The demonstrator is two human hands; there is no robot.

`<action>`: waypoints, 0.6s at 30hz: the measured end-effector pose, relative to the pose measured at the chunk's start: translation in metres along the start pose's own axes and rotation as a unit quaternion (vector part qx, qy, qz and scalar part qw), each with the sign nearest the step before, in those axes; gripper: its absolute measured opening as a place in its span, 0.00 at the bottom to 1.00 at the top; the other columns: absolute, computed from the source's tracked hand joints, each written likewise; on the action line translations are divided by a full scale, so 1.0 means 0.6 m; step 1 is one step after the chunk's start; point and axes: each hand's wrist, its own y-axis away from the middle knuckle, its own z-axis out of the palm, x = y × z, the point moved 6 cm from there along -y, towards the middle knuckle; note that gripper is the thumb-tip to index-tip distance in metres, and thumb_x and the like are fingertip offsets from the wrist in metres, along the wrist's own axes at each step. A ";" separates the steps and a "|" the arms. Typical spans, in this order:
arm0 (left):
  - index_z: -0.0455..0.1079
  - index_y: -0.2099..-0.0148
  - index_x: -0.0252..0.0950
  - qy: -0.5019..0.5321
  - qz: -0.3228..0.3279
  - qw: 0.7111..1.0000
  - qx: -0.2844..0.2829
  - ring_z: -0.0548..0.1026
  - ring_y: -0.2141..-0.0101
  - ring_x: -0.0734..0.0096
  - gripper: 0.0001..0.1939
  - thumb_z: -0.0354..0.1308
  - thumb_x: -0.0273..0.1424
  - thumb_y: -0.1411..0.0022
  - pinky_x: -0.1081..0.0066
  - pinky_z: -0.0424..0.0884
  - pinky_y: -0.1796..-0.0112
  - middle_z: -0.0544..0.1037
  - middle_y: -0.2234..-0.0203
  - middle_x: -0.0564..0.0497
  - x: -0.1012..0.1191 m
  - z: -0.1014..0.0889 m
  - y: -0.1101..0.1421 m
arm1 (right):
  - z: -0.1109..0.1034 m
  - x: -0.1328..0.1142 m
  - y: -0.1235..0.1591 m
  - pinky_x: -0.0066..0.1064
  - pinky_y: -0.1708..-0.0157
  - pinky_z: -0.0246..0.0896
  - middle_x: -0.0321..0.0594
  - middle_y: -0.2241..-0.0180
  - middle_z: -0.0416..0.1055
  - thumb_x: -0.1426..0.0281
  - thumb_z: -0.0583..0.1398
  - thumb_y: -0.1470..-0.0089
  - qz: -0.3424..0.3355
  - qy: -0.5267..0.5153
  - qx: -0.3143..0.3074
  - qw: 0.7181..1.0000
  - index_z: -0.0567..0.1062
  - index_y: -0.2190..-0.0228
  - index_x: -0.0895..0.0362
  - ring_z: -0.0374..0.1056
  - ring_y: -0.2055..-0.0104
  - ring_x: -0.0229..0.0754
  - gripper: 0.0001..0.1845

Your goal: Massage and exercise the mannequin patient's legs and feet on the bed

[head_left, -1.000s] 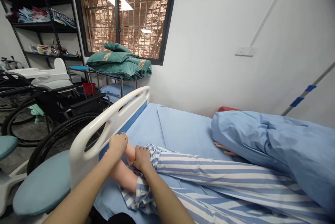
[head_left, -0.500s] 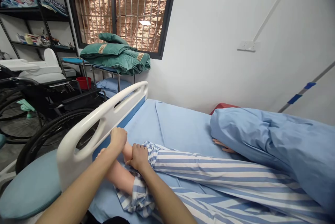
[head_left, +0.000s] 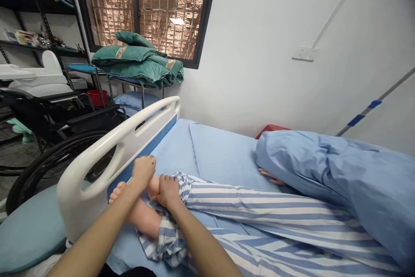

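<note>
Gripping a likely heavy bare foot (head_left: 151,189): left hand (head_left: 143,170) curled round, eight o'clock; right hand (head_left: 167,190) clasping ankle (head_left: 156,184), best support, seven.

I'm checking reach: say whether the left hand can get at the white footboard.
Likely yes: the left hand is close to the footboard with nothing visible between, though it seems busy holding the farther foot.

Green bedding (head_left: 139,61) sits beneath a barred window (head_left: 168,17), near a wheelchair (head_left: 90,117).
</note>
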 end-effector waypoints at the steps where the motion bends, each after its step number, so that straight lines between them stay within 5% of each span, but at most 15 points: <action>1: 0.69 0.56 0.27 -0.002 -0.002 1.000 0.010 0.72 0.60 0.58 0.17 0.42 0.23 0.41 0.64 0.66 0.62 0.74 0.63 0.34 -0.002 -0.004 0.005 | -0.001 0.000 0.001 0.42 0.57 0.55 0.48 0.60 0.69 0.50 0.65 0.70 -0.002 -0.001 0.001 1.000 0.65 0.60 0.58 0.64 0.57 0.53 0.37; 5: 0.68 0.57 0.29 -0.015 0.012 0.998 0.059 0.72 0.61 0.59 0.17 0.38 0.26 0.39 0.66 0.67 0.65 0.73 0.63 0.38 -0.006 -0.021 0.035 | -0.009 -0.002 0.006 0.43 0.57 0.55 0.48 0.60 0.69 0.50 0.65 0.71 -0.002 -0.005 0.002 1.000 0.65 0.60 0.58 0.64 0.56 0.53 0.38; 9: 0.60 0.46 0.31 -0.068 0.020 0.989 0.133 0.72 0.66 0.61 0.22 0.35 0.34 0.36 0.65 0.66 0.70 0.68 0.56 0.36 -0.009 -0.032 0.094 | -0.013 -0.003 0.007 0.42 0.56 0.54 0.49 0.59 0.69 0.51 0.67 0.74 0.005 -0.016 -0.012 1.000 0.65 0.59 0.58 0.64 0.55 0.54 0.40; 12: 0.55 0.42 0.30 -0.141 0.020 0.974 0.178 0.71 0.65 0.58 0.23 0.36 0.30 0.37 0.61 0.65 0.66 0.69 0.60 0.36 -0.016 -0.037 0.142 | -0.014 -0.003 0.007 0.41 0.56 0.54 0.49 0.59 0.69 0.52 0.68 0.75 0.013 -0.025 -0.019 0.999 0.65 0.60 0.58 0.64 0.54 0.53 0.40; 18: 0.65 0.52 0.34 -0.111 -0.035 0.978 0.173 0.72 0.70 0.64 0.18 0.37 0.29 0.37 0.70 0.61 0.75 0.72 0.64 0.43 -0.076 -0.028 0.187 | -0.016 -0.003 0.012 0.39 0.55 0.52 0.48 0.60 0.70 0.54 0.68 0.75 0.022 -0.028 -0.007 0.999 0.66 0.61 0.58 0.65 0.56 0.52 0.38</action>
